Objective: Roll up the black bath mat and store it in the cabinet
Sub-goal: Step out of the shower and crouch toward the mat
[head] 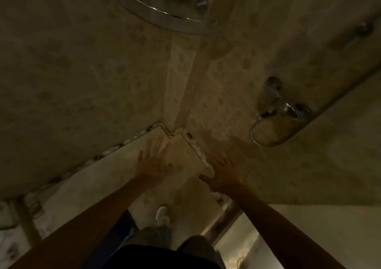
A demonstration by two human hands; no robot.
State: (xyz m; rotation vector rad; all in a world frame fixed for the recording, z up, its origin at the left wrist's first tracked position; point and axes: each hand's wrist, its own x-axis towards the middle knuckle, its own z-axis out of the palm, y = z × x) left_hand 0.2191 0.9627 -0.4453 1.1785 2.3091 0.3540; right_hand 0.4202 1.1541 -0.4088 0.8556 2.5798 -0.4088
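I stand in a dim tiled shower corner and look down. My left hand [153,162] is stretched out over the beige floor tiles, fingers spread, holding nothing. My right hand [221,175] reaches forward beside it, near the foot of the right wall, fingers apart and empty too. No black bath mat and no cabinet show anywhere in this view. Both forearms run in from the bottom edge.
A chrome tap with a wire soap holder [277,120] sticks out of the right wall. A round glass corner shelf [165,15] with bottles hangs above. My white shoe [162,215] stands on the floor tiles. A low threshold [228,223] lies at lower right.
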